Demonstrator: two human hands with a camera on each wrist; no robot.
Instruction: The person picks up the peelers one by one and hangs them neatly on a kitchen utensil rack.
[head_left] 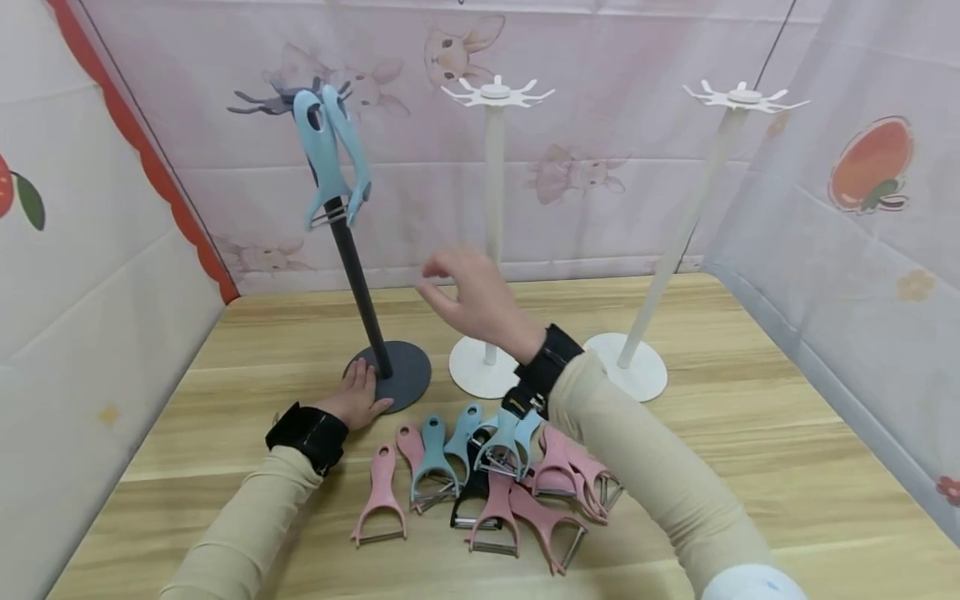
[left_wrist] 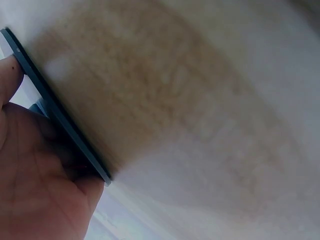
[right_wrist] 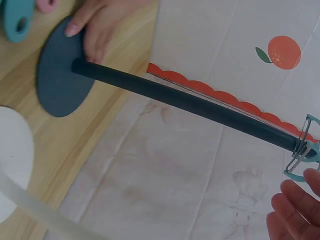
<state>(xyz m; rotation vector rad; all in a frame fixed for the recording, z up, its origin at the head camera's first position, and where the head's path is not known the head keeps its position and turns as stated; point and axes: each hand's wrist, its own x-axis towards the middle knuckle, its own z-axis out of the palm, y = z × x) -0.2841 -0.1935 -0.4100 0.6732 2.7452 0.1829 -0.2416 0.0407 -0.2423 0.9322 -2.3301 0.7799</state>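
Observation:
My left hand (head_left: 358,400) rests on the round base (head_left: 411,375) of a dark grey stand, fingers extended over its left side; the base's edge runs beside the palm (left_wrist: 35,175) in the left wrist view. Two light blue peelers (head_left: 322,150) hang from the hooks at the top of this stand. My right hand (head_left: 480,296) is raised in the air in front of the middle white stand (head_left: 493,183), holding nothing, its fingers loosely bent. In the right wrist view the right fingers (right_wrist: 295,205) appear just below the hanging peelers (right_wrist: 304,152).
A loose pile of pink peelers (head_left: 498,508), blue peelers (head_left: 433,450) and a black peeler (head_left: 474,487) lies on the wooden table (head_left: 225,433) near me. Another white stand (head_left: 675,225) leans in view at the right. Printed curtains (head_left: 405,208) surround the table.

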